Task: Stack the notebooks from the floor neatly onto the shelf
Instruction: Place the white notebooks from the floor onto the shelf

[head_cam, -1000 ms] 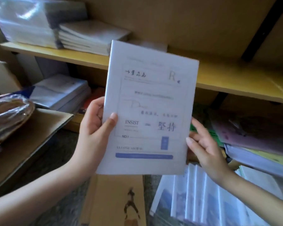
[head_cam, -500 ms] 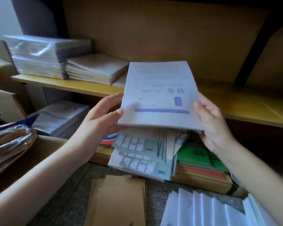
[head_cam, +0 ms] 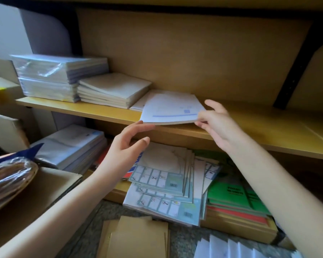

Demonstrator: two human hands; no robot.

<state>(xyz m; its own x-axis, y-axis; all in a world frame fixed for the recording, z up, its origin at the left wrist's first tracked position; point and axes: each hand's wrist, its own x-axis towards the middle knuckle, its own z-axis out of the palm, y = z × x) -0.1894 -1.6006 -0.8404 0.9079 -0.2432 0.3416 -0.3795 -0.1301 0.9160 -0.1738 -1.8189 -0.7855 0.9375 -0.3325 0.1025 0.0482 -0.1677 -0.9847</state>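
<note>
Since 0.5 s ago: white notebook [head_cam: 172,108] has gone from mid-air between both hands to lying flat on the shelf [head_cam: 259,127]; left hand has let go. Right hand [head_cam: 219,125] pinches the notebook's near right corner, thumb on top, fingers beneath, index finger raised clear. Left hand [head_cam: 123,151] is relaxed and holds nothing, fingers loosely spread; index fingertip sits at the notebook's near left corner, contact cannot be told. Notebook rests blue stripe toward the camera, near edge overhanging the shelf front a little, far part lying over another white notebook [head_cam: 138,105] beneath it. Just beside, to the left: stack of pale notebooks [head_cam: 112,90], then two plastic-wrapped packs [head_cam: 58,75], one on the other. Lower level, under the hands: grid-cover booklets [head_cam: 157,181] in a loose pile, green books [head_cam: 235,194] to their right, a white stack [head_cam: 71,146] to their left. Floor, near edge of view: brown notebooks [head_cam: 138,237] and fanned white notebooks [head_cam: 231,248]. Far left: cardboard box [head_cam: 35,192] with a wrapped bundle [head_cam: 9,175] on it.
</note>
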